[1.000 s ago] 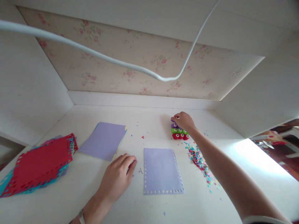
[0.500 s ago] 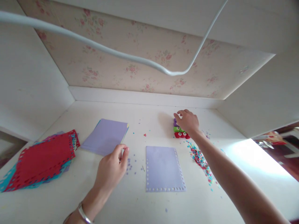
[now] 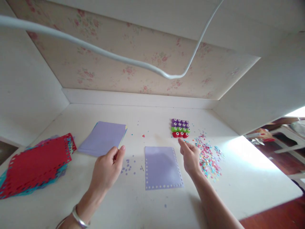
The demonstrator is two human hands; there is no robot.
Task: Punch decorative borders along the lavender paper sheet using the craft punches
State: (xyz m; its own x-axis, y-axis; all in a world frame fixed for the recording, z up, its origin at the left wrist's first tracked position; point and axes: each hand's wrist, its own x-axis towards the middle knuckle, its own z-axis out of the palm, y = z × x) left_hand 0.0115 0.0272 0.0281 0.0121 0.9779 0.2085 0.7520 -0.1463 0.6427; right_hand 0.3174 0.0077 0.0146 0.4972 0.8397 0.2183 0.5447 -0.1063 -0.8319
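With the punched lilac sheet [image 3: 162,167] flat on the desk [image 3: 133,206] between both empty hands, left hand [image 3: 106,167] loosely pinched, right hand [image 3: 190,156] half-open, its clean edge should be squared before any lifting.

White desk alcove [image 3: 238,105], floral wallpaper [image 3: 133,60] behind, sunlit wooden floor [image 3: 281,213] right.

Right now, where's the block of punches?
In the head view the punches sit at the back of the desk, right of centre, just beyond the lilac sheet and the right hand, with the confetti pile to their right.
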